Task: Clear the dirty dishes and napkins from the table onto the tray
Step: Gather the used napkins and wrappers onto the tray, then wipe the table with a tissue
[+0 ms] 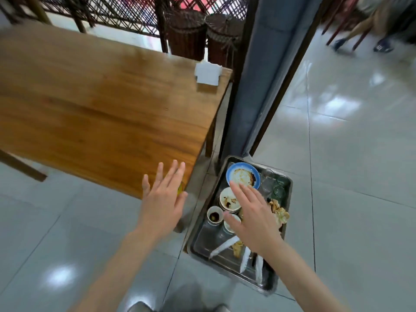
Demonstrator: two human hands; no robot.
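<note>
A metal tray sits low beside the wooden table, at its near right corner. On the tray lie a blue-rimmed dirty plate, a white bowl with scraps, a small cup of dark sauce, clear glasses, crumpled napkins and wrapped chopsticks. My right hand hovers flat over the tray, fingers spread, holding nothing. My left hand is open at the table's near corner, also empty.
A white napkin holder stands at the table's far right corner. A grey padded post rises just behind the tray. Lattice screens and wicker stools stand at the back. Tiled floor stretches to the right, where another person's feet show.
</note>
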